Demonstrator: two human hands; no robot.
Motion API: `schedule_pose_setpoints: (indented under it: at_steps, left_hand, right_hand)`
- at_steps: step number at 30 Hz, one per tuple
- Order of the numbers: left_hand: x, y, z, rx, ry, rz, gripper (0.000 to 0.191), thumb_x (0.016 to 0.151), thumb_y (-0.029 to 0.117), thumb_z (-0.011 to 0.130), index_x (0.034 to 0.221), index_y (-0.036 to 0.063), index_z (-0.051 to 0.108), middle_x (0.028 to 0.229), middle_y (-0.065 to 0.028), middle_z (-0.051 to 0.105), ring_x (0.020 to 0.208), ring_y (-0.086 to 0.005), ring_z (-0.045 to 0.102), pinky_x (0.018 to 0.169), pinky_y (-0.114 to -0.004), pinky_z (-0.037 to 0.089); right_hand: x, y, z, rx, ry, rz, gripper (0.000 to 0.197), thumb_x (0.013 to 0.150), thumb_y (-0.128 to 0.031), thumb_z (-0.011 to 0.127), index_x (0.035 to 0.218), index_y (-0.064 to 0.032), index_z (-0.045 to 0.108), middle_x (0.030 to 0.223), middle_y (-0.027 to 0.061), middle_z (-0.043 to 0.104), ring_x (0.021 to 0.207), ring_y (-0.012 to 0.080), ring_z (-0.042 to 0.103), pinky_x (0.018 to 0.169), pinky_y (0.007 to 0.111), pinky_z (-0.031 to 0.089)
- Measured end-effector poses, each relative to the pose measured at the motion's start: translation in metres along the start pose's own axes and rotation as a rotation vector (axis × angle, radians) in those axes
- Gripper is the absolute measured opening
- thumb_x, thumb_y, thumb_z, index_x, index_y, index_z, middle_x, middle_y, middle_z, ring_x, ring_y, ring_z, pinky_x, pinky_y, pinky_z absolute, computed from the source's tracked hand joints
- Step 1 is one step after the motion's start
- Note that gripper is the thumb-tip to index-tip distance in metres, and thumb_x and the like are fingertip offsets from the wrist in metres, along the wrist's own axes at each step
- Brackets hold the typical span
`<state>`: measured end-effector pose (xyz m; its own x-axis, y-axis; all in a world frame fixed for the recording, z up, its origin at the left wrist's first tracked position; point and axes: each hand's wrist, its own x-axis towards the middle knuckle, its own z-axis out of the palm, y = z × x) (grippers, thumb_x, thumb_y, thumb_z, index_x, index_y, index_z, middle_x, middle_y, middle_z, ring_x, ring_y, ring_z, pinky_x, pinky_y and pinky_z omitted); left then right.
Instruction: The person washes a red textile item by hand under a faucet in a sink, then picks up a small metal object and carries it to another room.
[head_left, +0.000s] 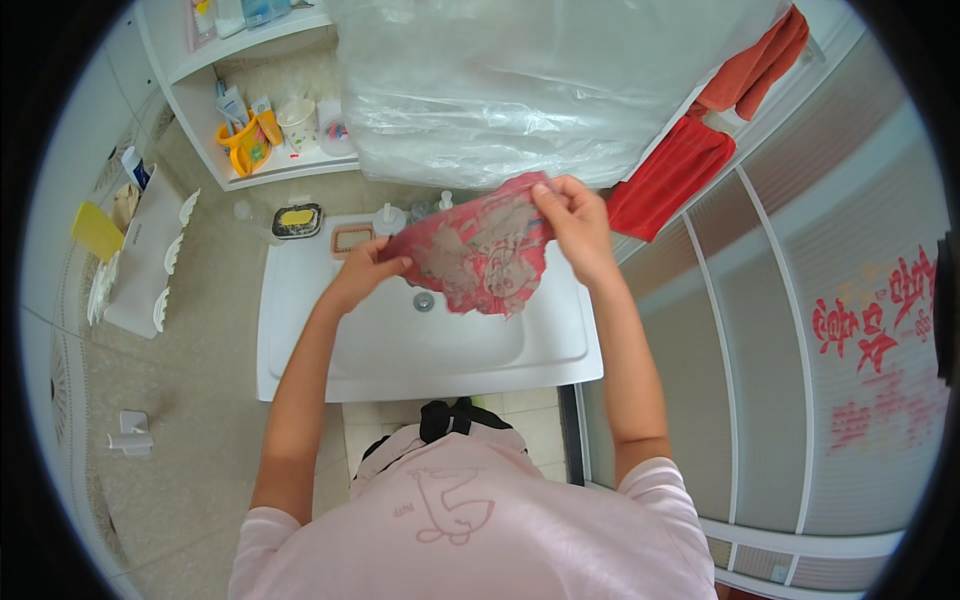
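Stretched out above the white washbasin is a thin piece of red fabric with greyish patches and a ragged-looking lower edge. I cannot tell whether it is a garment or a cloth. My left hand pinches its left end, thumb on the near side. At the upper right corner, my right hand grips it between thumb and fingers, a little higher than the left. The fabric's lower edge hangs free over the bowl, apart from the metal drain.
Behind the basin's left side sit a yellow soap bar in a dark dish, a pinkish-brown dish and a pump bottle. Plastic sheeting hangs above. Red towels hang right, near a sliding door. A wall caddy is left.
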<state>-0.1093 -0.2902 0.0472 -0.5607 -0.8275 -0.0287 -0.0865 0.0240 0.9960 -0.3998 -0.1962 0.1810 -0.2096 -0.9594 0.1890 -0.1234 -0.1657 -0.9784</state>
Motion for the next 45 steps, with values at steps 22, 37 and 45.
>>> schedule_pose_setpoints:
  at_steps: [22, 37, 45]
  left_hand:
    - [-0.008, 0.165, -0.026, -0.241, -0.017, 0.075, 0.029, 0.098, 0.020, 0.061, 0.124, 0.0059, 0.058, 0.096, 0.0038, 0.064, 0.078, 0.0007, 0.057, 0.060, -0.016, 0.045]
    - [-0.015, 0.166, -0.012, -0.346, -0.057, 0.089, 0.026, 0.098, 0.015, 0.059, 0.122, 0.0049, 0.061, 0.099, -0.0005, 0.067, 0.082, -0.0053, 0.066, 0.071, -0.021, 0.058]
    - [-0.017, 0.161, 0.020, -0.388, -0.009, 0.021, 0.034, 0.093, 0.005, 0.057, 0.128, -0.0001, 0.057, 0.106, -0.0063, 0.066, 0.095, -0.0125, 0.067, 0.087, -0.029, 0.058]
  right_hand:
    - [-0.006, -0.055, -0.036, 0.066, 0.100, 0.086, 0.022, 0.099, -0.028, 0.059, 0.095, -0.0067, 0.064, 0.086, 0.0004, 0.067, 0.077, 0.0086, 0.063, 0.071, 0.030, 0.055]
    - [0.000, 0.027, -0.022, -0.603, 0.067, -0.102, 0.052, 0.094, -0.039, 0.062, 0.124, 0.0027, 0.059, 0.106, 0.0208, 0.069, 0.095, 0.0256, 0.067, 0.088, 0.034, 0.051]
    - [-0.036, 0.020, 0.085, -0.153, -0.347, 0.034, 0.073, 0.087, -0.038, 0.072, 0.143, -0.0016, 0.041, 0.128, 0.0185, 0.059, 0.113, 0.0283, 0.059, 0.093, 0.038, 0.049]
